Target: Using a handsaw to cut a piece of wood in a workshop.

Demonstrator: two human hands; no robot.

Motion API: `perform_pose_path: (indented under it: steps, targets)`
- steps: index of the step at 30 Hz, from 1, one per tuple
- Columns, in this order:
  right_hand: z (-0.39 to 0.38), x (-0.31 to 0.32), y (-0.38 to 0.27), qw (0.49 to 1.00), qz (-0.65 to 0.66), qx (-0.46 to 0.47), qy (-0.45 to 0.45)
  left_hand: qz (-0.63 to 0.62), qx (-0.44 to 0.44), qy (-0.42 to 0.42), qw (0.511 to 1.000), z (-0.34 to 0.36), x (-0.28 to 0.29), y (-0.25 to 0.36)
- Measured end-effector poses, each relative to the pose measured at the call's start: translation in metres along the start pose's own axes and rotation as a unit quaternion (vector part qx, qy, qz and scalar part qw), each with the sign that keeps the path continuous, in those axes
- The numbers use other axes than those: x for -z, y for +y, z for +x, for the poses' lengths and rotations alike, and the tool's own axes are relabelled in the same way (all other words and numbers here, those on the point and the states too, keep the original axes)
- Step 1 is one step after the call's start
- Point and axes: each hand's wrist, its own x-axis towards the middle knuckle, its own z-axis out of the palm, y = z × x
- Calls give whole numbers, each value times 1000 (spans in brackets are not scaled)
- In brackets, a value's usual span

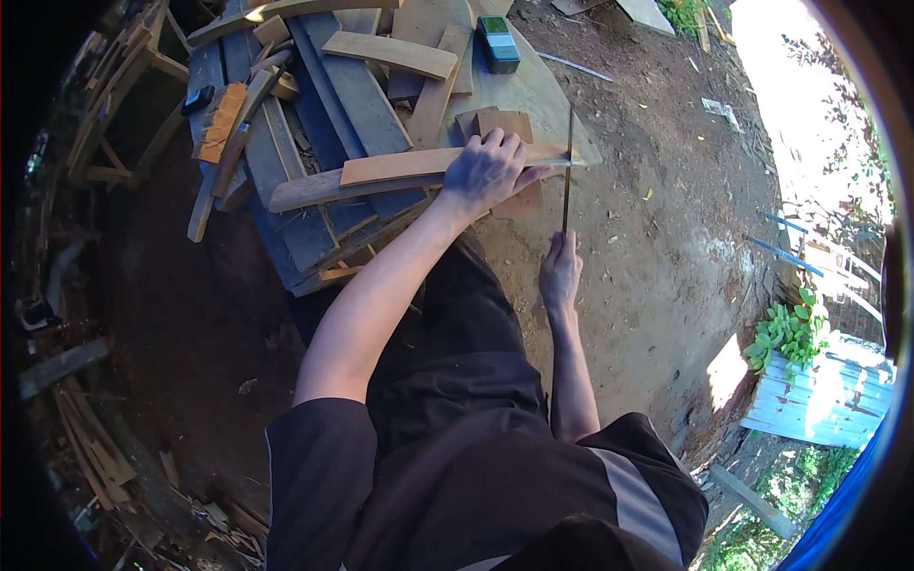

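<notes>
My left hand (pixel 481 171) grips a light wooden strip (pixel 390 167) lying over a darker weathered board (pixel 309 193) near the front of the piled work surface. Its fingers curl over the strip, with the thumb toward the right end. My right hand (pixel 561 271) is closed around the near end of a long, narrow saw (pixel 567 205), whose blade crosses the right end of the light strip. The saw's handle is hidden in my fingers. Short brown blocks (pixel 509 122) lie just beyond my left hand, on a pale plywood sheet (pixel 539 100).
Loose planks (pixel 386 52), an orange wooden block (pixel 221 121) and a blue-green box (pixel 497 45) lie on the work surface. A wooden frame (pixel 133 124) and scrap wood (pixel 95 447) are at the left. Green plants (pixel 790 333) and a corrugated sheet (pixel 819 400) lie at the right.
</notes>
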Motion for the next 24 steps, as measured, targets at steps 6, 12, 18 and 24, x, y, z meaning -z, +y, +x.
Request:
perform_pose_path:
  steps: [6, 12, 18, 24]
  targets:
    - [60, 12, -32, 998, -30, 46, -9, 4, 2, -2, 1000, -1, -4, 0]
    - [69, -8, -26, 998, -6, 67, 5, 28, 4, -7, 1000, 0, -3, -3]
    - [57, -27, -9, 997, 38, 59, 14, 26, -2, -20, 999, -1, 2, 0]
    - [24, -47, 17, 979, 111, 154, 79, 21, 10, -35, 999, -5, 2, 7]
